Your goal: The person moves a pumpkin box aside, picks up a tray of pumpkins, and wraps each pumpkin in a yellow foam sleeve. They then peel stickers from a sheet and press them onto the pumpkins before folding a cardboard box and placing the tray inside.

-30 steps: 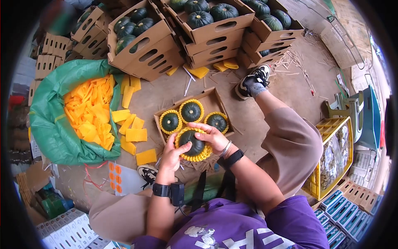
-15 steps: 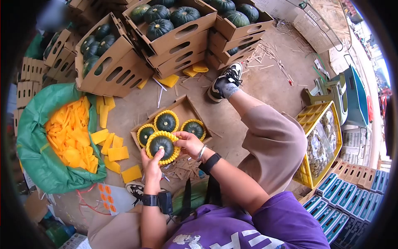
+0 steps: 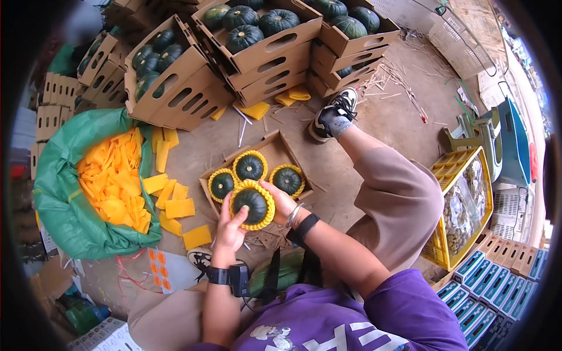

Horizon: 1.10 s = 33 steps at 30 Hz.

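Observation:
A small dark green pumpkin (image 3: 253, 209) in a yellow foam net is held up between my two hands, above the near edge of an open cardboard carton (image 3: 280, 150). My left hand (image 3: 230, 227) grips its lower left side, with the thumb on the green skin. Around the right side curl the fingers of my right hand (image 3: 282, 203), against the net. Three more netted pumpkins sit in the carton: one at the back (image 3: 250, 166), one on the left (image 3: 222, 185) and one on the right (image 3: 287, 180).
Left of the carton stands a green sack (image 3: 67, 169) full of yellow foam nets (image 3: 114, 175), with loose nets (image 3: 179, 207) on the floor beside it. Stacked cartons (image 3: 272, 73) of pumpkins rise behind. A yellow crate (image 3: 453, 257) is on the right.
The held pumpkin has been turned, so its stem no longer faces straight up. My right hand has moved from pinching the net's edge to wrapping the side. The whole view has shifted.

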### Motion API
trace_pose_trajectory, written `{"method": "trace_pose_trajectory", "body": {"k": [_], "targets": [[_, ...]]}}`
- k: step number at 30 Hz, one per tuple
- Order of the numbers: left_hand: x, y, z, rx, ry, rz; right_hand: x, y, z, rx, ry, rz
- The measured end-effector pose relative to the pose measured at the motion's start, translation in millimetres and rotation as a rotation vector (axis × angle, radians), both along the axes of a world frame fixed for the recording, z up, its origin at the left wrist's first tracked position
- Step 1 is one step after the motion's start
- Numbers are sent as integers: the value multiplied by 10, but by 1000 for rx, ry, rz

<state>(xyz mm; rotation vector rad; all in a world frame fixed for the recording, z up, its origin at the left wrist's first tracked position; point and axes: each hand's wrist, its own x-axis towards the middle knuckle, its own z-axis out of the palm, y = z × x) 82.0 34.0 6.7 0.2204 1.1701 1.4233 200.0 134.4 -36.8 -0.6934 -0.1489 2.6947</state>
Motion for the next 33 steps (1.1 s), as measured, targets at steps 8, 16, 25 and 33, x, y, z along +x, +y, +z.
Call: {"method": "trace_pose_trajectory", "body": {"k": [8, 16, 25, 33], "targets": [[63, 346, -222, -25, 1251, -541, -29, 92, -433, -7, -255, 13], [0, 1516, -939, 137, 439, -43, 140, 740, -632, 1563, -1337, 986], [243, 1769, -1327, -21, 1623, -380, 182, 551, -730, 1595, -1406, 932], [267, 1753, -1272, -105, 1678, -463, 227, 514, -836, 1681, -1410, 803]]}}
